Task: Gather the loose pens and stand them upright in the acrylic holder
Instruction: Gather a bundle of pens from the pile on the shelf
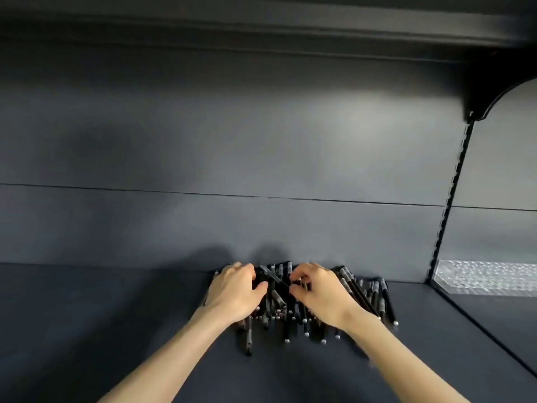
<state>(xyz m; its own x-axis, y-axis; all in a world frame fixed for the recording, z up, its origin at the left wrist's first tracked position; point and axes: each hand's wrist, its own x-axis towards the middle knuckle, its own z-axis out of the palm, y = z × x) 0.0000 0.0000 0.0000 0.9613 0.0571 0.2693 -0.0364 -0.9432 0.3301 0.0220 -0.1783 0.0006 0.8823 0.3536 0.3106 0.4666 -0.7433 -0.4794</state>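
Observation:
A heap of several black pens (369,295) with small silver ends lies on the dark shelf against the back wall. My left hand (232,289) rests on the left part of the heap, fingers curled down among the pens. My right hand (316,289) is over the middle, thumb and fingertips pinching one black pen (271,275) that slants up to the left between both hands. A clear acrylic holder (488,276) with a bumpy, glinting surface sits on the neighbouring shelf bay at the far right.
The dark shelf (116,330) runs left and toward me from the heap. A slotted upright rail (449,199) divides this bay from the right one. Another shelf (261,21) hangs overhead.

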